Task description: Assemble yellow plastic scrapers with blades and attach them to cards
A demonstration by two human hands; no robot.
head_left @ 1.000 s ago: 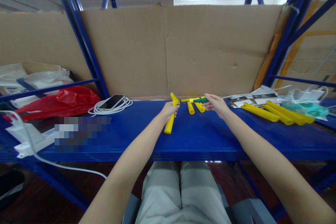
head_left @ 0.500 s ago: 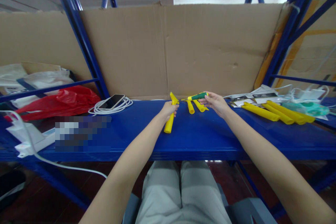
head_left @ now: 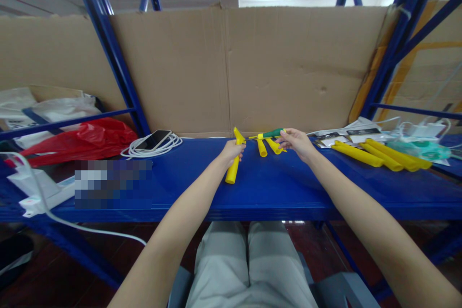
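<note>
My left hand [head_left: 231,151] is wrapped round a yellow plastic piece with a tube-like handle [head_left: 232,173], its narrower head pointing up and away. In my right hand [head_left: 296,144], the fingertips pinch the end of a screwdriver with a green and yellow handle [head_left: 272,133]. The screwdriver lies roughly level, its thin shaft pointing left at the head of the yellow piece. Whether the tip sits in a screw is too small to tell. Just beyond and below the screwdriver, two more yellow pieces, one a tube [head_left: 262,148] and one with a small projection [head_left: 276,147], rest on the blue table [head_left: 195,183].
Several yellow tubes [head_left: 361,154] lie at the right, before flat packets [head_left: 364,132] and a greenish plastic bag [head_left: 418,149]. At the left are a phone [head_left: 154,140] on a coiled white cable [head_left: 175,142], a red bag [head_left: 104,137] and a white power strip [head_left: 54,197]. Cardboard [head_left: 288,72] stands behind.
The screwdriver and my right hand have shifted very slightly, with the handle tilted a little flatter. My left hand and the yellow piece stay in place.
</note>
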